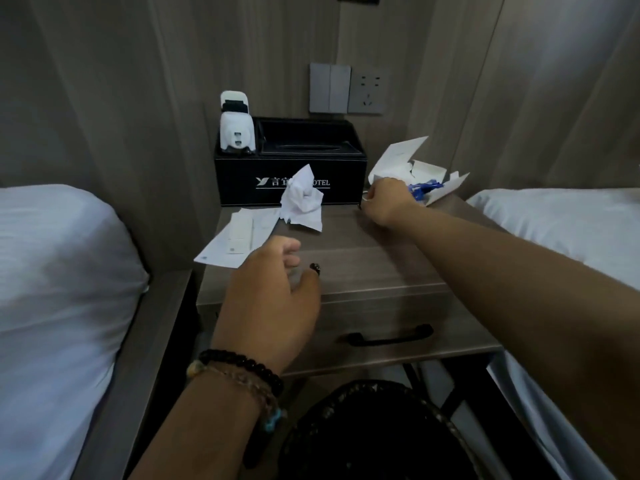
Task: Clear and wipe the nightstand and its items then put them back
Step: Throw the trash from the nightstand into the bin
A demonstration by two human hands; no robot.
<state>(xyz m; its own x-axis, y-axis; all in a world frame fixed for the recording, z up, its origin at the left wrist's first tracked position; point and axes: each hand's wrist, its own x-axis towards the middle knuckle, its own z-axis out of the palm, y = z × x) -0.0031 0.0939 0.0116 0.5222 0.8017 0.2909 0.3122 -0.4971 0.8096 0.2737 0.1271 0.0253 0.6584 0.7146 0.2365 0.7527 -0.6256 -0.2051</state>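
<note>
Nightstand (374,268): stood between two beds against a wood-panelled wall, its wood-grain tabletop still carrying loose items; a drawer with a dark handle (389,336) faced the camera.
Black organiser box (291,174): sat at the back of the tabletop, printed with a hotel logo, a tissue slot in its top.
White device (237,129): stood upright in the box's left compartment.
Crumpled tissue (301,199): lay on the tabletop just in front of the box, covering part of the logo.
Flat paper packet (235,242): lay at the left edge of the tabletop, one corner overhanging.
Opened white carton (408,164): sat at the right rear corner, flaps spread, with something blue (424,190) beside it.
Right hand (388,200): reached to the carton's front, fingers curled down at the tabletop near it; whether they pinched anything, I cannot tell.
Left hand (266,296): hovered above the front of the tabletop, fingers loosely bent, gripping nothing; beaded bracelets (242,372) circled the wrist.
Left bed (52,289): white bedding.
Right bed (571,230): white bedding.
Wall plates (348,89): a switch and a socket above the box.
Dark bin (363,434): below the nightstand, near the camera.
</note>
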